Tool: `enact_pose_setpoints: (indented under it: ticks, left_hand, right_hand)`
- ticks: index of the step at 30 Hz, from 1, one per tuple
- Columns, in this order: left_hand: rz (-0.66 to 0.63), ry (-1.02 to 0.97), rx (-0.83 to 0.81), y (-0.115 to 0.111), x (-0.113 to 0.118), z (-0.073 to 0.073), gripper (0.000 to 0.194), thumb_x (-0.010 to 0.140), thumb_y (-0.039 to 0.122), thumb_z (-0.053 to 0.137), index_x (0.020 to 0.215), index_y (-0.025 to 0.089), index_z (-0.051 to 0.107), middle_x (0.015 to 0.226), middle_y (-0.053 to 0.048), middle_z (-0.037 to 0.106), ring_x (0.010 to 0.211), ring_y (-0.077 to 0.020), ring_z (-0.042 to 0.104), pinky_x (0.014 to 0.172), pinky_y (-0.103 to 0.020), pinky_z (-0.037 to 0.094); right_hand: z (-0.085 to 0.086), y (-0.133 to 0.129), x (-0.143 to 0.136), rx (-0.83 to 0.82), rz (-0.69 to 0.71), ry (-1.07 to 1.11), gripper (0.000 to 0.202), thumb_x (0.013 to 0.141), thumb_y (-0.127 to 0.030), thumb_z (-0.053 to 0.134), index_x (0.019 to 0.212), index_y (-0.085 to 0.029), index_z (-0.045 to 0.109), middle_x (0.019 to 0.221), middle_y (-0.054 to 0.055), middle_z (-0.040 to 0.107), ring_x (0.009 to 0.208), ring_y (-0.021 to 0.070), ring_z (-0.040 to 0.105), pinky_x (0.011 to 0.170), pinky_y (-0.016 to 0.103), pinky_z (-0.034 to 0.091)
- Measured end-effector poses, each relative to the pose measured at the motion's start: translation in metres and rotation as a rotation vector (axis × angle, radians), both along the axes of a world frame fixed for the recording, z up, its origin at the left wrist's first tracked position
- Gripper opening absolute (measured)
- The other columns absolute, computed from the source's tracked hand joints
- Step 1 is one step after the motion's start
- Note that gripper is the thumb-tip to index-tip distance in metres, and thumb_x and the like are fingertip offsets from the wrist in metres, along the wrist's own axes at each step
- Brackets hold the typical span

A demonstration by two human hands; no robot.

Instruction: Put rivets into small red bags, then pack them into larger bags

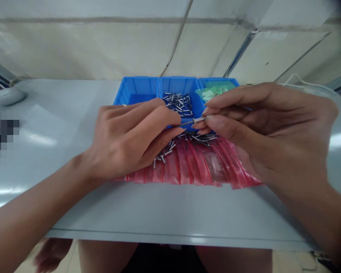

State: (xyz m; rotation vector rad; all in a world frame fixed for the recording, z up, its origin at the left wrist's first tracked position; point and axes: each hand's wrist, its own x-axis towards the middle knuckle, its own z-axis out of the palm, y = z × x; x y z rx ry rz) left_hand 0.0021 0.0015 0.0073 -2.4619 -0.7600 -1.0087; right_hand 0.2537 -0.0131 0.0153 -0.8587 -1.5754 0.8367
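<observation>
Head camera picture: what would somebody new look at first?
Probably the left hand and right hand, holding a thin metal pin between them mid-picture. Just below, bright pink plastic bags lie on the table with loose pins on them. Behind the bags, three blue bins stand in a row.
</observation>
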Motion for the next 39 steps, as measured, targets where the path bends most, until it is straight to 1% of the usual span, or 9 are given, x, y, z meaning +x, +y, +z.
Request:
enact_pose_setpoints:
  ticks: [5, 10, 12, 17, 21, 27, 31, 34, 39]
  left_hand:
    - [-0.020, -0.017, 0.010, 0.002, -0.002, 0.000, 0.023, 0.115, 0.023, 0.058, 0.094, 0.020, 0.066, 0.083, 0.001, 0.070, 0.067, -0.0124, 0.060, 0.059, -0.032, 0.037]
    - [0.089, -0.142, -0.027, 0.002, -0.002, -0.001, 0.023, 0.116, 0.023, 0.055, 0.097, 0.021, 0.068, 0.083, 0.002, 0.068, 0.071, -0.0119, 0.061, 0.063, -0.033, 0.038]
    - [0.092, -0.131, -0.026, 0.002, -0.003, -0.001, 0.020, 0.115, 0.022, 0.057, 0.098, 0.021, 0.068, 0.083, 0.003, 0.068, 0.071, -0.0118, 0.061, 0.063, -0.032, 0.037]
    - [0.067, -0.110, 0.003, 0.004, -0.003, -0.003, 0.020, 0.112, 0.021, 0.060, 0.093, 0.022, 0.066, 0.079, 0.001, 0.065, 0.068, -0.0123, 0.052, 0.060, -0.034, 0.035]
    - [0.051, -0.080, 0.029, 0.006, -0.004, -0.004, 0.019, 0.110, 0.019, 0.064, 0.091, 0.021, 0.067, 0.078, 0.001, 0.067, 0.066, -0.0118, 0.052, 0.057, -0.033, 0.035]
    - [-0.032, 0.047, 0.026, 0.008, -0.005, -0.004, 0.013, 0.108, 0.019, 0.065, 0.096, 0.022, 0.067, 0.084, 0.000, 0.073, 0.070, -0.0149, 0.065, 0.058, -0.033, 0.045]
    - [-0.042, 0.056, 0.011, 0.010, -0.004, -0.005, 0.010, 0.107, 0.019, 0.066, 0.097, 0.022, 0.066, 0.083, 0.000, 0.073, 0.073, -0.0176, 0.070, 0.059, -0.035, 0.048]
    - [-0.073, 0.053, 0.016, 0.011, -0.004, -0.005, 0.009, 0.109, 0.022, 0.066, 0.100, 0.022, 0.067, 0.086, -0.001, 0.075, 0.075, -0.0170, 0.071, 0.060, -0.034, 0.051]
    - [-0.126, 0.048, 0.023, 0.012, -0.003, -0.004, 0.023, 0.111, 0.035, 0.073, 0.124, 0.016, 0.071, 0.094, -0.003, 0.080, 0.079, -0.0179, 0.076, 0.065, -0.033, 0.056]
  right_hand:
    - [-0.002, 0.004, -0.001, 0.030, 0.036, 0.012, 0.023, 0.093, -0.015, 0.091, 0.107, -0.033, 0.089, 0.098, -0.005, 0.085, 0.084, 0.0150, 0.082, 0.085, 0.032, 0.074]
    - [-0.001, 0.009, 0.005, 0.122, 0.010, -0.004, 0.033, 0.097, -0.011, 0.084, 0.120, -0.035, 0.088, 0.129, 0.001, 0.084, 0.112, 0.0260, 0.085, 0.096, 0.044, 0.075]
    - [-0.002, 0.012, 0.011, 0.184, 0.002, -0.188, 0.032, 0.102, -0.015, 0.079, 0.123, -0.038, 0.086, 0.128, 0.000, 0.085, 0.108, 0.0256, 0.086, 0.090, 0.043, 0.075]
    - [-0.018, 0.019, 0.016, 0.719, 0.129, -0.959, 0.033, 0.108, -0.012, 0.065, 0.134, -0.024, 0.080, 0.130, 0.007, 0.084, 0.112, 0.0281, 0.082, 0.084, 0.041, 0.070]
    - [-0.029, 0.021, 0.011, 0.748, 0.218, -1.152, 0.042, 0.110, -0.008, 0.053, 0.144, -0.018, 0.074, 0.132, 0.013, 0.080, 0.117, 0.0302, 0.077, 0.085, 0.043, 0.068]
    - [-0.024, 0.022, 0.013, 0.853, 0.167, -1.141, 0.033, 0.112, -0.009, 0.049, 0.115, -0.019, 0.081, 0.115, 0.007, 0.082, 0.102, 0.0246, 0.077, 0.086, 0.039, 0.066]
    - [-0.018, 0.021, 0.014, 0.859, 0.239, -1.175, 0.028, 0.112, -0.012, 0.053, 0.123, -0.013, 0.079, 0.121, 0.012, 0.083, 0.109, 0.0287, 0.078, 0.087, 0.044, 0.068]
    - [-0.017, 0.018, 0.011, 0.901, 0.107, -1.109, 0.025, 0.113, -0.012, 0.056, 0.117, -0.016, 0.080, 0.112, 0.010, 0.084, 0.102, 0.0266, 0.078, 0.082, 0.041, 0.067]
    - [-0.013, 0.013, 0.005, 0.458, -0.022, -0.479, 0.020, 0.101, -0.010, 0.075, 0.112, -0.026, 0.077, 0.106, 0.000, 0.084, 0.095, 0.0173, 0.079, 0.086, 0.032, 0.068]
